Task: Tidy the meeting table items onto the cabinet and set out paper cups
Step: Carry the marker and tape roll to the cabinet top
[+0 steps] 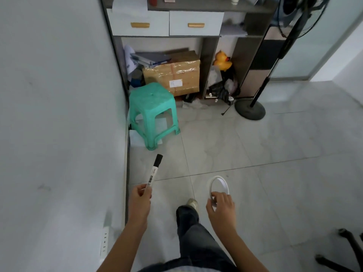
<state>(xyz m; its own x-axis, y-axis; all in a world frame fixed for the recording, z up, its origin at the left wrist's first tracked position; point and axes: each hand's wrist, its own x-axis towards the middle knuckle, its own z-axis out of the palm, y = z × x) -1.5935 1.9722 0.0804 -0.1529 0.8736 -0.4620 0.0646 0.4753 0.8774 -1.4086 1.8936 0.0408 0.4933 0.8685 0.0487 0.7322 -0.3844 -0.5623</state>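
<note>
Two hands aloft: left hand (139, 201) gripping marker (153, 174), right hand (221, 210) tape roll (218, 186).

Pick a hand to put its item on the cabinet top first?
Left, probably. The left hand holds the marker pointing toward the cabinet, on the wall side where the cabinet starts. The right hand holds the tape roll lower and farther back.

Open tiled floor (255, 144) leads to cabinet (196, 6); green stool (152, 107) and fan base (249, 109) flank the approach; wall (59, 114) closes left.
</note>
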